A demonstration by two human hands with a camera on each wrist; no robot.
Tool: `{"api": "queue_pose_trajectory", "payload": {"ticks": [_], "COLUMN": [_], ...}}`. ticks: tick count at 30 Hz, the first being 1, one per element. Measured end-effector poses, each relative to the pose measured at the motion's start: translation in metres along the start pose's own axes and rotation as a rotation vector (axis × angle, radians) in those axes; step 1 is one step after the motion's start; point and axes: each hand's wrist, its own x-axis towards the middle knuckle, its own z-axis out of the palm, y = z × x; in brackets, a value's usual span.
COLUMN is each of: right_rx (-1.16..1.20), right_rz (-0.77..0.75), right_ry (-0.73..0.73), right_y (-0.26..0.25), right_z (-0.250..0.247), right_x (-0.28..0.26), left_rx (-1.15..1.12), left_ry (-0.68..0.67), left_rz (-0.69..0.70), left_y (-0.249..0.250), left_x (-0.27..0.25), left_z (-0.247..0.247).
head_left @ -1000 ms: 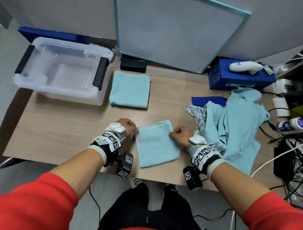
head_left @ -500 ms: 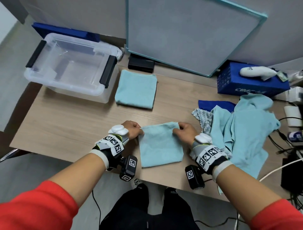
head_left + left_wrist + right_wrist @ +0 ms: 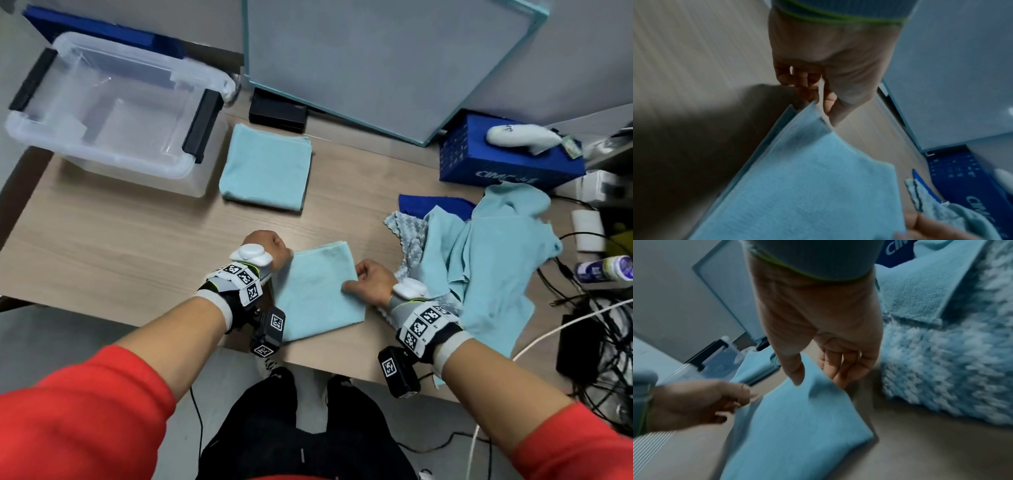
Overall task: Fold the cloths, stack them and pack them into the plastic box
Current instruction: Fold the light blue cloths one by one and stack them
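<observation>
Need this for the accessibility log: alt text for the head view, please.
Two hands, left hand and right hand, pinch the far corners of a folded light blue cloth at the near edge of a wooden table. Another folded cloth lies beside an empty clear plastic box; a heap of unfolded cloths lies to the right.

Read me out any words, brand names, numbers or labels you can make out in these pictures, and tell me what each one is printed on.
"CIMC": white letters on the side of the blue cardboard box; the characters after them are too blurred to read.
White device on top of that box: blue print, too blurred to read.
Bottle at the right edge: label too small to read.
Wrist bands: black-and-white square codes, no words.
</observation>
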Motion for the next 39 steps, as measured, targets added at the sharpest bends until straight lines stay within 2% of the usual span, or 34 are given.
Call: {"api": "queue_pose_trajectory", "payload": {"ticks": [3, 8, 12, 16, 19, 22, 25, 28, 30, 33, 39], "right_rx": [-0.136, -0.157, -0.211, -0.233, -0.157, -0.1, -0.22, -0.3, -0.243, 0.036, 0.337], "right_rz": [-0.019, -0.038, -0.023, 0.018, -0.013, -0.046, -0.079, -0.067, -0.062, -0.089, -0.218], "right_ry": [-0.073, 0.002, 0.0, -0.033, 0.053, 0.13, 0.024, -0.081, -0.086, -0.094, -0.111], "right_y": [0.006, 0.008, 0.016, 0.017, 0.01, -0.006, -0.025, -0.03, -0.027, -0.022, -0.018], "right_z": [0.006, 0.008, 0.008, 0.004, -0.002, -0.008, -0.007, 0.0, 0.001, -0.02, -0.067], "right_x": [-0.005, 0.001, 0.002, -0.001, -0.001, 0.005, 0.008, 0.006, 0.007, 0.002, 0.004], "left_rx": [0.002, 0.012, 0.002, -0.114, -0.199, -0.093, 0.077, 0.092, -0.088, -0.533, -0.808], "left_ry": [0.064, -0.049, 0.051, 0.184, 0.252, 0.115, 0.014, -0.033, -0.033, 0.013, 0.009], "left_rz": [-0.009, -0.033, -0.074, -0.064, -0.119, -0.207, -0.184, -0.203, -0.206, -0.201, 0.029], "left_y": [-0.009, -0.025, -0.033, -0.033, -0.044, -0.055, -0.051, -0.04, -0.033, -0.019, 0.022], "left_x": [-0.001, 0.007, 0.011, 0.0, -0.019, -0.041, -0.056, -0.056, -0.057, -0.06, -0.058], "left_z": [0.001, 0.011, 0.018, 0.017, 0.014, 0.021, 0.034, 0.044, 0.047, 0.045, 0.016]}}
